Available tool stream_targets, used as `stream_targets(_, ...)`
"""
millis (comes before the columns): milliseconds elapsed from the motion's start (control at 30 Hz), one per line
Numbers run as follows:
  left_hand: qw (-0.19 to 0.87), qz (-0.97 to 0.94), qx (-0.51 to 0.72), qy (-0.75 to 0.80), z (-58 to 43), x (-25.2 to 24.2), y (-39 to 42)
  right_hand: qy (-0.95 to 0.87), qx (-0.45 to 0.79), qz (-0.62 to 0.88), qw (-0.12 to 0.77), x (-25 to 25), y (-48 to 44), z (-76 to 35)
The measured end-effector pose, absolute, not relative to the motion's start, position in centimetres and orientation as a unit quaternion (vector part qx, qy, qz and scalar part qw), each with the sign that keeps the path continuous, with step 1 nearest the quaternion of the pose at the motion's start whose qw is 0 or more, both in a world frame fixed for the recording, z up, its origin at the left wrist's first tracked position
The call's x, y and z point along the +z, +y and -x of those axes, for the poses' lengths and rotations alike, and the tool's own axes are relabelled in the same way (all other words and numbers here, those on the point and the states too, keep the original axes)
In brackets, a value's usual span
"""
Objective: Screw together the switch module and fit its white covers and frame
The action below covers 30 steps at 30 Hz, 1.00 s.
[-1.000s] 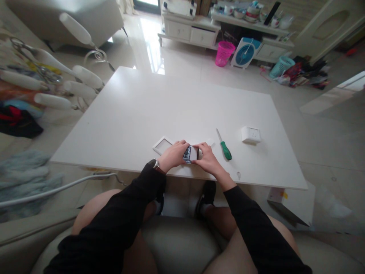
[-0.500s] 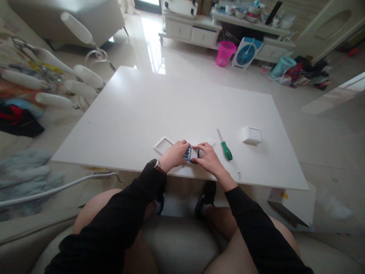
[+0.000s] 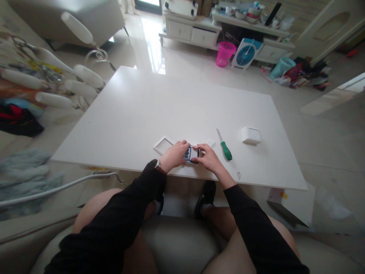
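A small flat piece [image 3: 194,153], white on the right with a dark patterned part on the left, sits between my hands near the table's front edge. My left hand [image 3: 176,155] grips its left side. My right hand [image 3: 207,156] holds its right side between thumb and fingers. Left of my left hand, a white square frame [image 3: 163,145] lies flat, partly covered by that hand. A screwdriver [image 3: 226,150] with a green handle rests right of my right hand, its shaft pointing away from me.
On the white table [image 3: 182,102], a white box-shaped piece [image 3: 251,135] stands at the right. A small clear item [image 3: 238,175] lies by the front edge. Beyond the table are a pink basket [image 3: 225,54] and a blue-white fan [image 3: 246,53].
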State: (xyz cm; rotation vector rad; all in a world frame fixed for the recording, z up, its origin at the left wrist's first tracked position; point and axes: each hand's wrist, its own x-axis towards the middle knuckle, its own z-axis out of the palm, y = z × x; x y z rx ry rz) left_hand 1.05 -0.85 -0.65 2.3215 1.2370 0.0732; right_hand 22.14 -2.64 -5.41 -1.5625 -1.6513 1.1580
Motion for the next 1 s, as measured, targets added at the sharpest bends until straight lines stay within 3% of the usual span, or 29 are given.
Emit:
stream_targets(700,0.238,-0.858,0.019,0.455,-1.1,-0.9,-0.8,-0.653,0.396,0.587,0.269,-5.2,-2.6,-22.2)
stream_targets(1000,0.232,-0.861,0.027,0.452,-1.0,-1.3,-0.8,-0.680,0.382,0.588,0.214,-4.1,-2.5,-22.5)
